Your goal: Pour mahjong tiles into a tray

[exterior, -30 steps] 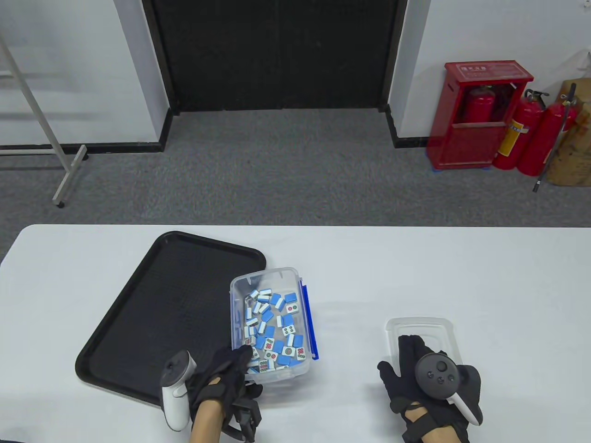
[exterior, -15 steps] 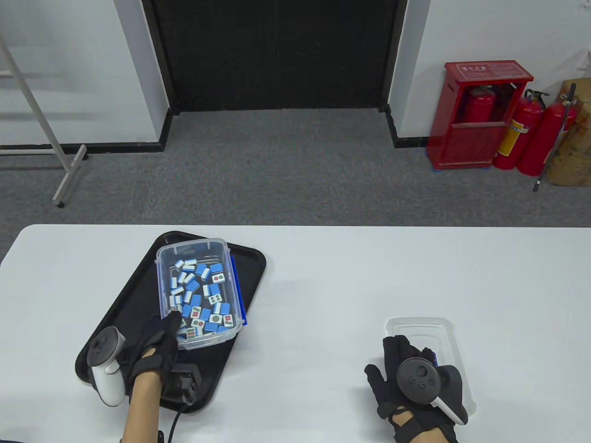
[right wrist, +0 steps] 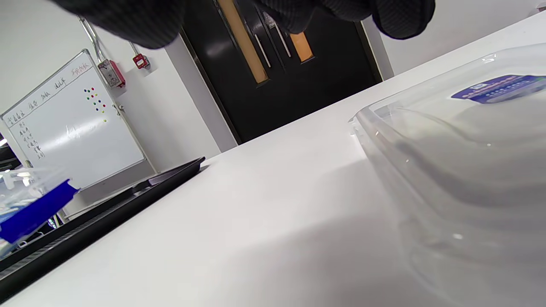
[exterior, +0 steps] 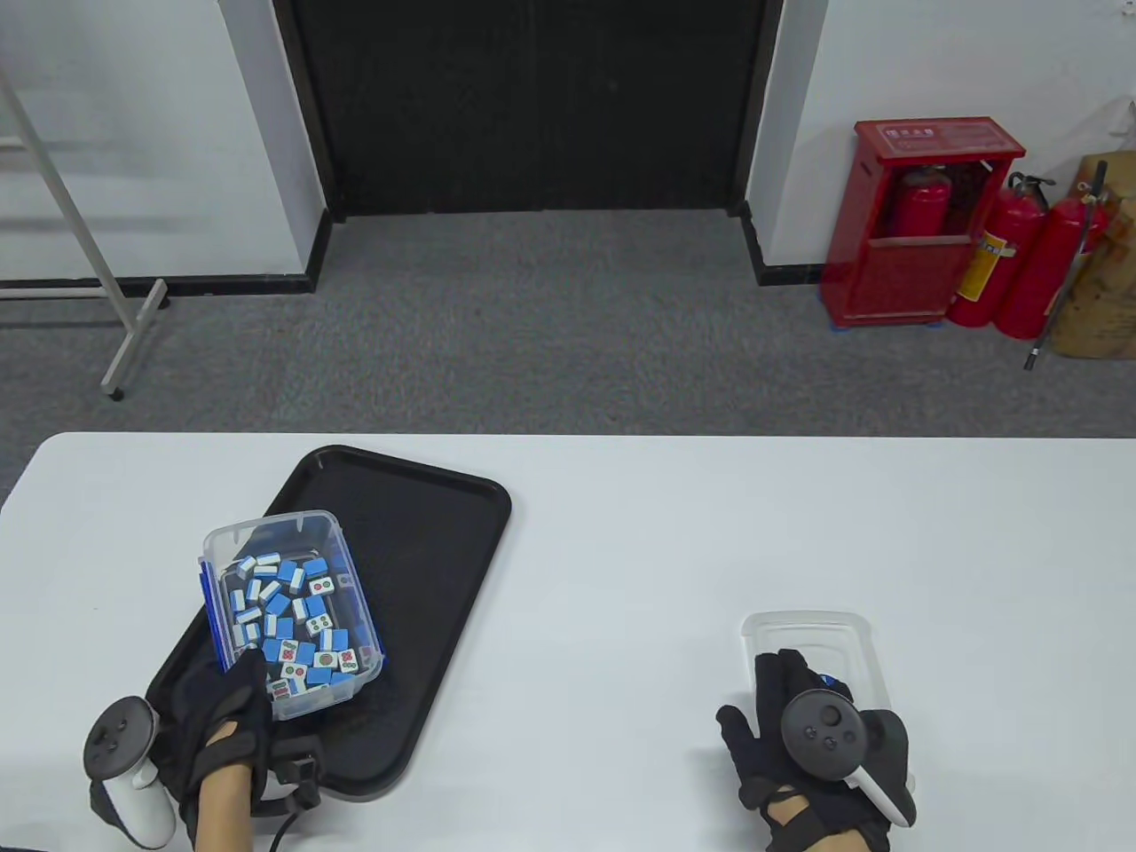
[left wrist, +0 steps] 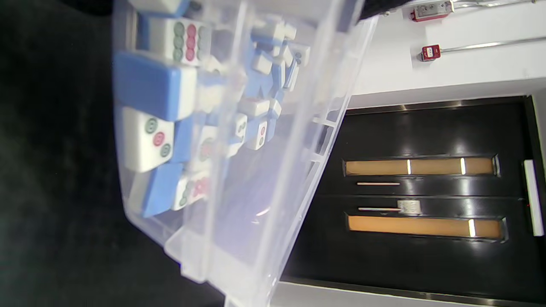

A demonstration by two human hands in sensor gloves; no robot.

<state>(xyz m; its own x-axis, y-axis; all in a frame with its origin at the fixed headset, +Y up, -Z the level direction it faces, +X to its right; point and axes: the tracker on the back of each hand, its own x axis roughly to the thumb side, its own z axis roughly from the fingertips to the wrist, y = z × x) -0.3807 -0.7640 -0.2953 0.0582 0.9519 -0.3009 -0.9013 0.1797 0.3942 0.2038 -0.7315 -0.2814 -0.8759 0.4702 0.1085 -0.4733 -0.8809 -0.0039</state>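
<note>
My left hand (exterior: 232, 701) grips the near end of a clear plastic box (exterior: 293, 612) filled with several blue and white mahjong tiles (exterior: 297, 626). It holds the box above the left part of the black tray (exterior: 426, 532). The left wrist view shows the box (left wrist: 239, 140) and its tiles (left wrist: 155, 111) close up over the dark tray. My right hand (exterior: 799, 719) rests flat on the clear lid (exterior: 808, 630) lying on the table at the right; the lid also shows in the right wrist view (right wrist: 460, 170).
The white table (exterior: 666, 550) runs across the view, its far edge near the tray's top corner. The tray's rim (right wrist: 128, 192) shows at the left of the right wrist view. A dark doorway, red extinguishers and a whiteboard stand are on the floor beyond.
My left hand has carried the box of tiles from the table middle leftward over the tray, now at its left side. My right hand stayed on the lid.
</note>
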